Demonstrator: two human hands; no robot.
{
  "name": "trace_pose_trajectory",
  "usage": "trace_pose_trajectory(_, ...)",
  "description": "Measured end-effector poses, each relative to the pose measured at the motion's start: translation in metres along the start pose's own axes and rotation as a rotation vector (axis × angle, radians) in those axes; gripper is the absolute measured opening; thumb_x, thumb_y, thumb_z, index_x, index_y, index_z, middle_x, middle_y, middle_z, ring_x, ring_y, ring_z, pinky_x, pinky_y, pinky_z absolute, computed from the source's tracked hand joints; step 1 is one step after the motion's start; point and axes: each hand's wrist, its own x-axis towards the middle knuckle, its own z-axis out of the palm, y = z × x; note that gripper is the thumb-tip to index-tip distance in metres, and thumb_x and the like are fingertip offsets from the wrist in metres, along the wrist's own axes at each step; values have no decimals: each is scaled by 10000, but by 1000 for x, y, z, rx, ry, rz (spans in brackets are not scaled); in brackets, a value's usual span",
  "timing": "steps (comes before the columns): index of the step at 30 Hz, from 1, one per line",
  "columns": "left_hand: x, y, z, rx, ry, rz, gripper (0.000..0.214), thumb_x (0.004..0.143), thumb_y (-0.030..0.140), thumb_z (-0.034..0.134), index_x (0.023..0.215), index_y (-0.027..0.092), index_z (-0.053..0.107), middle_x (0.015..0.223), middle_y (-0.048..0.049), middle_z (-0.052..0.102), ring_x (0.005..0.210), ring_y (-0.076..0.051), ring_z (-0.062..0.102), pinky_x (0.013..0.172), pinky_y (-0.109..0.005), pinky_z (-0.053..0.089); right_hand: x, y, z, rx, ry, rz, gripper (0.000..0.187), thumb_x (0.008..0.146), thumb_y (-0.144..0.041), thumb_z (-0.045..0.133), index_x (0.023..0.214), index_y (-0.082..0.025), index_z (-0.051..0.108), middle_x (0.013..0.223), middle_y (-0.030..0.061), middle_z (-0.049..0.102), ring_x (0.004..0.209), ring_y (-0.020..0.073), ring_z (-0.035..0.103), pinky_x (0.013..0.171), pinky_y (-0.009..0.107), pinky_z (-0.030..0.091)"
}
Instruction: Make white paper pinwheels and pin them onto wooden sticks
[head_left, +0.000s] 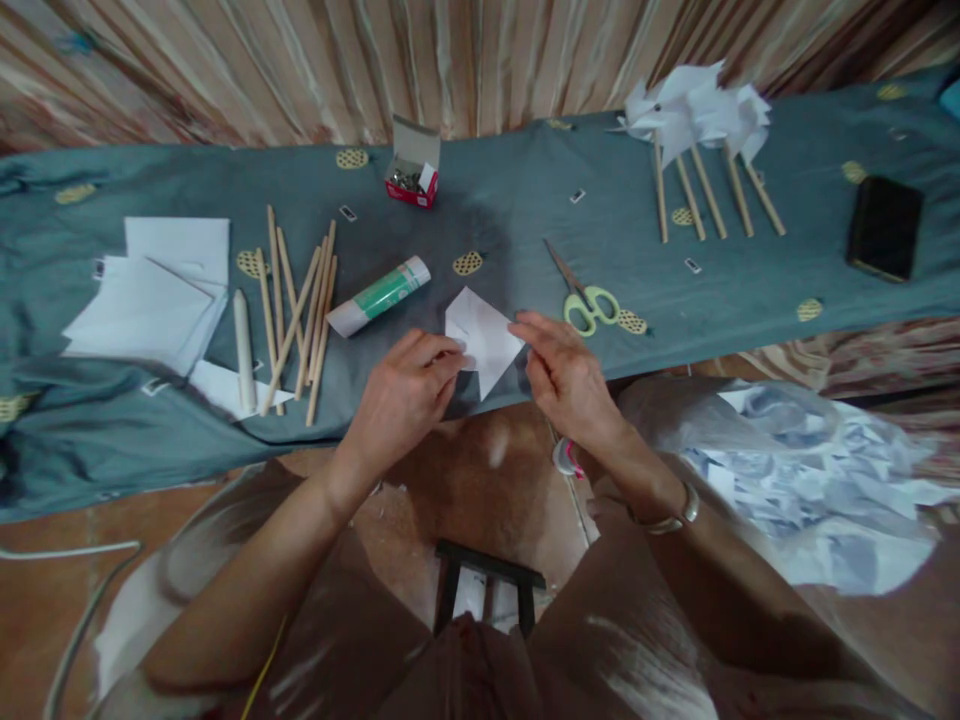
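Note:
A small white piece of paper (487, 335), cut and partly folded, is held between both hands at the near edge of the cloth. My left hand (409, 385) pinches its left side, fingers closed. At the paper's right corner, my right hand (566, 375) grips with thumb and fingers. Green-handled scissors (589, 305) lie just beyond the right hand, blades pointing away. To the left of the paper rests a white and green glue stick (380, 296), tilted. Several wooden sticks (304, 310) are spread farther left.
White paper sheets (176, 240) and a grey-white pencil-like rod (244, 350) lie left. An opened red box (412, 180) of small metal pieces stands at the back. Paper pinwheels (694, 110) on sticks and a black phone (885, 228) are right. A plastic bag (810, 490) of paper scraps sits below.

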Motion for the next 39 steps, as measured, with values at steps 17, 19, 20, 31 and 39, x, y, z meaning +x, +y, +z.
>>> trace_pose_trajectory(17, 2, 13, 5, 111, -46, 31, 149, 911, 281, 586, 984, 187, 675, 989, -69, 691, 902, -233, 588, 726, -362, 433, -6, -15, -2, 40, -59, -42, 375, 893, -143, 400, 1187, -187, 629, 1212, 110, 676, 1144, 227, 615, 1018, 445, 485)
trace_pose_trajectory(19, 2, 13, 6, 129, -43, 41, 153, 931, 253, 550, 974, 174, 674, 978, -70, 693, 884, -224, 593, 724, -354, 439, -6, -14, -3, 43, -64, -42, 370, 885, -139, 412, 1179, -186, 633, 1208, 111, 678, 1134, 230, 620, 1009, 447, 488)
trace_pose_trajectory(20, 2, 13, 6, 142, -43, 48, 158, 936, 238, 537, 968, 165, 674, 973, -70, 692, 873, -219, 596, 726, -350, 447, -6, -14, -3, 47, -64, -46, 366, 878, -137, 422, 1172, -184, 636, 1204, 112, 680, 1129, 233, 622, 1006, 452, 489)
trace_pose_trajectory(31, -4, 20, 3, 141, -7, 83, 142, 925, 163, 522, 877, 134, 653, 878, -70, 676, 796, -194, 615, 709, -328, 486, -7, -8, -12, 253, -90, 43, 251, 790, -164, 643, 1017, -253, 701, 1223, 65, 664, 1167, 230, 602, 1045, 447, 449)
trace_pose_trajectory(39, -6, 21, 2, 111, -11, 107, 185, 936, 171, 493, 888, 129, 666, 878, -72, 679, 797, -186, 600, 715, -315, 500, -1, -6, -3, 378, -107, 102, 89, 789, -180, 679, 822, -249, 726, 1156, 33, 680, 1122, 212, 619, 1029, 433, 449)
